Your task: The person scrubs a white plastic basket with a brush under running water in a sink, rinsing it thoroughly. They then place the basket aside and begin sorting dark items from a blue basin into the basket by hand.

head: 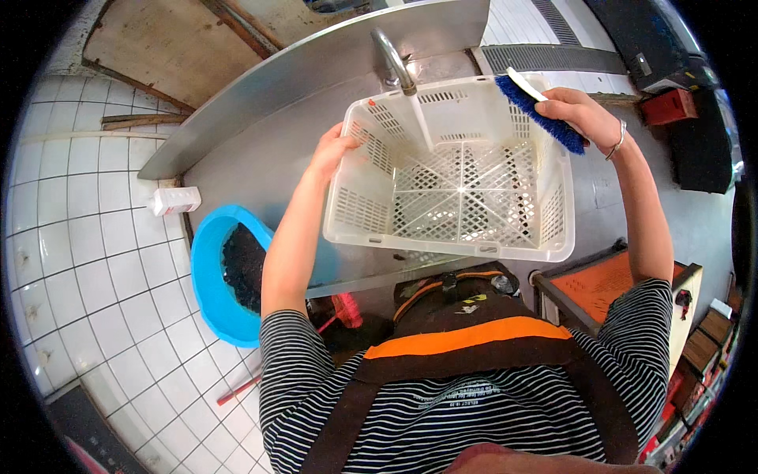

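A white perforated plastic crate (465, 237) is tilted beneath a metal faucet (394, 62), and water runs from the spout into it. My left hand (334, 151) grips the crate's left side wall near the upper corner, thumb inside the rim. In my right hand (574, 115) is a scrub brush (536, 109) with a white back and blue bristles, at the crate's upper right corner. The bristles overlap the rim there; whether they press on it I cannot tell. Some of my right fingers are hidden behind the brush.
A blue plastic tub (207, 296) with dark contents stands at the left, near a white plastic bottle (176, 201). Around the crate lies a stainless-steel sink (249, 154) with a raised back edge. An orange-topped stand (586, 290) is at the lower right. Red-handled tools are below.
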A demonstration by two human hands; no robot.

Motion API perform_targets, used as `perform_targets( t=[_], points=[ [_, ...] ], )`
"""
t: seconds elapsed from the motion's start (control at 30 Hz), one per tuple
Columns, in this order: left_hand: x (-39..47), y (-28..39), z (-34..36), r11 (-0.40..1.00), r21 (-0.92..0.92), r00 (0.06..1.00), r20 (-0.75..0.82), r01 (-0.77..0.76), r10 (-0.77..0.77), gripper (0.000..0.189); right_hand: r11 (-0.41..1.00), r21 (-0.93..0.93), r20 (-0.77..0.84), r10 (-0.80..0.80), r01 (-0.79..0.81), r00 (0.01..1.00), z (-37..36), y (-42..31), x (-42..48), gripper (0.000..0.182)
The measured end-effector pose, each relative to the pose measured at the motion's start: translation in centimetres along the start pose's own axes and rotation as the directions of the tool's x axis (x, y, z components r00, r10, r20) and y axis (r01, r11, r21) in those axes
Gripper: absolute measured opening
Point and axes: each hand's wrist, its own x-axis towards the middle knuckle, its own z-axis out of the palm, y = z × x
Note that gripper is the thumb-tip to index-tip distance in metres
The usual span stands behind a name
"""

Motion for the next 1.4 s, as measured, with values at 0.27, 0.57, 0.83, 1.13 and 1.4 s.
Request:
perform_targets(
  t=[0.27,0.57,0.83,1.13,1.4],
  points=[
    [6.5,-2.8,0.4,0.999,0.013,0.982,0.180,0.048,-0.050,0.052,0.973,-0.232,-0.136,-0.034,0.002,0.990,-0.4,-2.1,1.1,0.055],
    [4.2,-5.7,4.5,0.950,0.116,0.921,0.238,0.290,-0.310,0.042,0.980,-0.194,0.005,-0.034,0.035,0.999,-2.1,-3.2,3.2,0.046],
    [1.6,-4.9,1.7,0.912,0.249,0.885,0.259,0.325,-0.386,0.047,0.996,-0.062,0.053,0.072,-0.068,0.996,-2.8,-5.9,4.2,0.053],
    [-2.4,5.6,-2.5,0.661,0.701,0.946,-0.064,0.268,-0.316,0.043,0.930,0.312,0.086,0.179,-0.197,0.980,-2.7,3.0,7.8,0.065],
    [-7.5,10.9,-1.4,0.464,0.861,0.970,-0.243,0.209,0.014,0.036,0.946,0.320,0.151,-0.002,-0.047,0.988,2.0,5.0,10.2,0.044]
  ],
)
